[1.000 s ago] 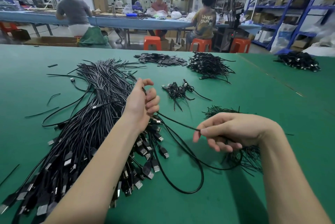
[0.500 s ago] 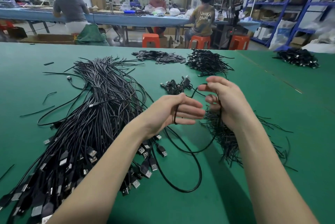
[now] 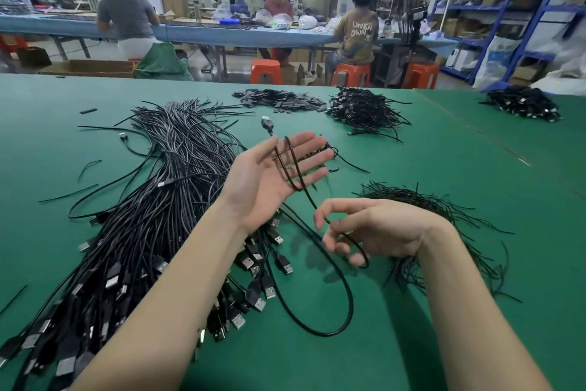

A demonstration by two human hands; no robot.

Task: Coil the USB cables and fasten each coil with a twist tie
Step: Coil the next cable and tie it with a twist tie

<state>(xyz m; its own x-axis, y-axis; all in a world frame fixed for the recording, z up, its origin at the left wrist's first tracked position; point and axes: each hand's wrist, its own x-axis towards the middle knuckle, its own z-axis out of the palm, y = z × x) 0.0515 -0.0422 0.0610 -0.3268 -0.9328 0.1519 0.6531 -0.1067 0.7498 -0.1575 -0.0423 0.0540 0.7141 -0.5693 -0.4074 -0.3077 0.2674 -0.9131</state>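
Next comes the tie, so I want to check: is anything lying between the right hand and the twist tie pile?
Nothing visible: the right hand, pinching the USB cable, hovers right at the twist tie pile.

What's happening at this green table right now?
A person is winding one USB cable around the open left hand, where two turns cross the straight fingers. The right hand pinches the cable lower down; the rest trails in a loop on the table. No tie is on it yet. Loose cables lie left, twist ties right.
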